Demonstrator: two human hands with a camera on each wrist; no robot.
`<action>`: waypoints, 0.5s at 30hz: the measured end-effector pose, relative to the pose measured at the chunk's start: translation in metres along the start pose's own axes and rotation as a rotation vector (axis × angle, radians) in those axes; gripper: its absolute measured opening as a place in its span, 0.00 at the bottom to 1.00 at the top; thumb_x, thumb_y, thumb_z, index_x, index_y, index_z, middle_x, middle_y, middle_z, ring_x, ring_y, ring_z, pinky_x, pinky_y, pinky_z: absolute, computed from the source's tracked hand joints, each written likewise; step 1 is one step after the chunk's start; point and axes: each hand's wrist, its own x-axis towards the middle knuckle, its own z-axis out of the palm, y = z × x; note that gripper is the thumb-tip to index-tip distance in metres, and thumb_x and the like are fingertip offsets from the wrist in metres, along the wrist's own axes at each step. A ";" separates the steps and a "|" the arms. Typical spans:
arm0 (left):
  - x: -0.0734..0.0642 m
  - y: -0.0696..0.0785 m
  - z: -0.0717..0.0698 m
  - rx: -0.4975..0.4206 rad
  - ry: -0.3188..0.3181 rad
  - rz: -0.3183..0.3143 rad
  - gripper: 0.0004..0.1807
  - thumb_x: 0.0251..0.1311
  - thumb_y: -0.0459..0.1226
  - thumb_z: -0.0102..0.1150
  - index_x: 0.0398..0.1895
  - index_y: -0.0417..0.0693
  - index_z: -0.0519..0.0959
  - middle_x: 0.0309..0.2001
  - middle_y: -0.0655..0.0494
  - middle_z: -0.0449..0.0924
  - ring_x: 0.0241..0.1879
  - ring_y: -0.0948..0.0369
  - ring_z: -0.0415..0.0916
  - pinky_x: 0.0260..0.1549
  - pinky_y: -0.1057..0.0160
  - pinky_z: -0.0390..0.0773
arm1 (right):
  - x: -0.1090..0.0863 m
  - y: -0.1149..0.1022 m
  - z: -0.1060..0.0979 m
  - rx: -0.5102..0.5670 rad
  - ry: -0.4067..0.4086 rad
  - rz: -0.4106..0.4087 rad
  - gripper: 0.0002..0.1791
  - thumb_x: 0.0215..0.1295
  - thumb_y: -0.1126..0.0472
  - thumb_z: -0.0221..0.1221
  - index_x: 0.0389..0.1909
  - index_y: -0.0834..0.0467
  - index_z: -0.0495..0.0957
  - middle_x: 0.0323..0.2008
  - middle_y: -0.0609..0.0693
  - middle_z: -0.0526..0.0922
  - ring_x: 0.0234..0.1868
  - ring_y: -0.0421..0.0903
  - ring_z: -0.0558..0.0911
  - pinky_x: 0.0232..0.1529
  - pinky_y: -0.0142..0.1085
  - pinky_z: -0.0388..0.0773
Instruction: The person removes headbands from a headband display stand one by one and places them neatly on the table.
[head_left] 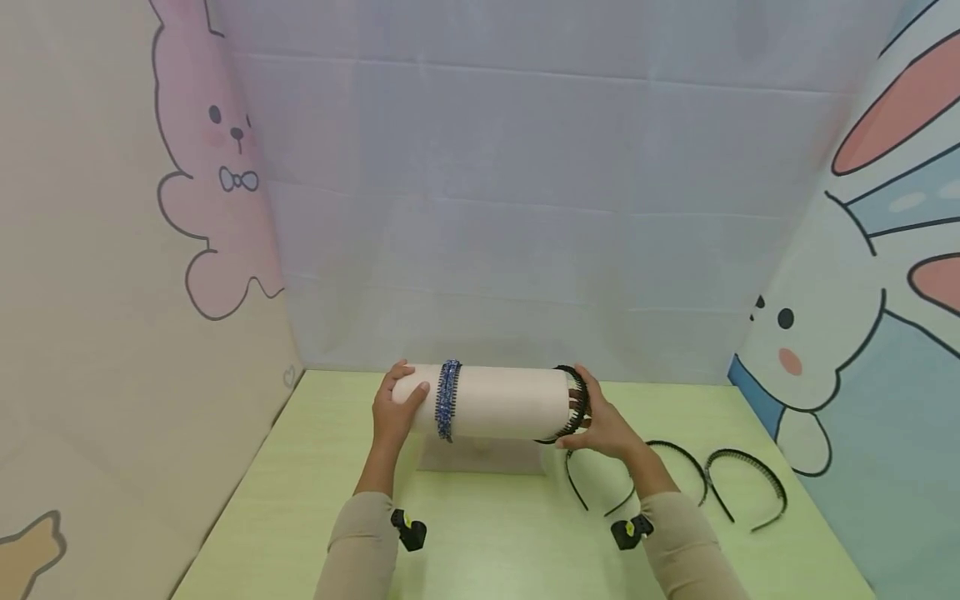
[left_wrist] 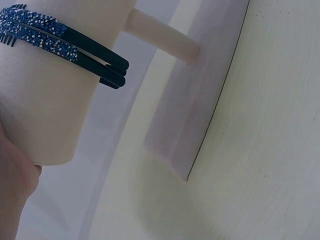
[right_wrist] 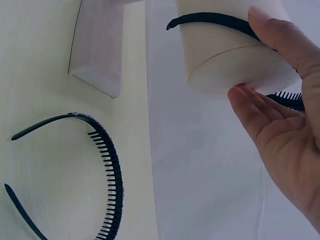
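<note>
A cream padded cylinder, a headband display stand, lies horizontally on a short post above its base. My left hand grips its left end, thumb in front and fingers over the top. Close to that thumb, blue speckled headbands sit round the cylinder, two side by side in the left wrist view. At the right end, my right hand holds a black toothed headband round the cylinder. In the right wrist view the thumb presses its black band, while the fingertips are at the cylinder's end face.
The stand's pale block base rests on the light green table. Several black headbands lie on the table to the right, one of them a toothed headband with open ends. A pale cloth wall rises behind.
</note>
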 end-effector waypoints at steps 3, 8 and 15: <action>0.000 0.001 0.000 -0.010 -0.006 0.002 0.19 0.51 0.45 0.67 0.46 0.56 0.76 0.64 0.65 0.64 0.62 0.54 0.60 0.51 0.48 0.69 | -0.001 0.003 0.001 0.051 0.014 -0.002 0.67 0.40 0.67 0.74 0.72 0.45 0.34 0.65 0.66 0.54 0.58 0.66 0.66 0.46 0.49 0.74; -0.001 0.002 0.000 -0.005 -0.002 -0.011 0.18 0.51 0.44 0.66 0.46 0.56 0.76 0.63 0.67 0.64 0.61 0.54 0.62 0.48 0.48 0.71 | -0.002 0.008 0.001 0.128 0.016 -0.035 0.66 0.41 0.71 0.72 0.72 0.45 0.35 0.63 0.69 0.60 0.60 0.64 0.66 0.48 0.47 0.73; 0.000 0.000 -0.001 0.000 -0.009 -0.021 0.20 0.51 0.47 0.66 0.47 0.57 0.75 0.64 0.69 0.63 0.61 0.54 0.62 0.48 0.47 0.71 | -0.003 0.012 0.001 0.160 0.046 -0.046 0.65 0.40 0.72 0.72 0.71 0.49 0.37 0.62 0.69 0.61 0.60 0.62 0.66 0.50 0.43 0.72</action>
